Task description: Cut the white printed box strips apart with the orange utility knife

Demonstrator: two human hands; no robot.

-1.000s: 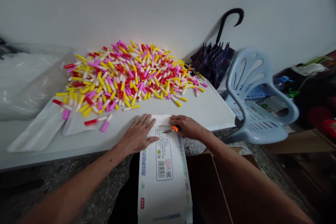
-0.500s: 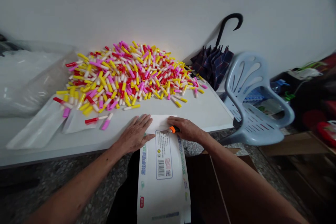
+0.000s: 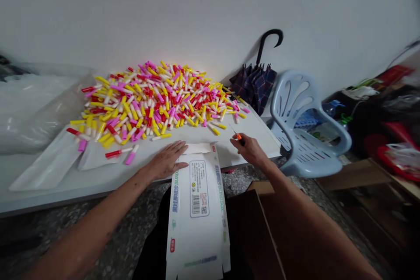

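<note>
A flattened white printed carton (image 3: 198, 236) rests on my lap, its far end on the table edge. My left hand (image 3: 167, 159) lies flat with fingers stretched over the carton's far left corner. In my right hand (image 3: 251, 151) is a utility knife (image 3: 240, 138) with an orange and black handle. Its thin blade points up and away to the left, above the table and apart from the carton. Beyond my hands spreads a large heap of small plastic tubes (image 3: 157, 100) in yellow, red, pink and white.
The white table (image 3: 108, 183) stands against the wall, with clear plastic bags (image 3: 42, 109) at its left. A plaid umbrella (image 3: 254, 87) leans behind its right end, beside a light-blue plastic chair (image 3: 311, 148). An open brown cardboard box (image 3: 262, 188) is below my right arm.
My right hand has lifted the knife off the carton and moved right, over the table. My left hand stays on the carton's corner. The view has turned slightly right.
</note>
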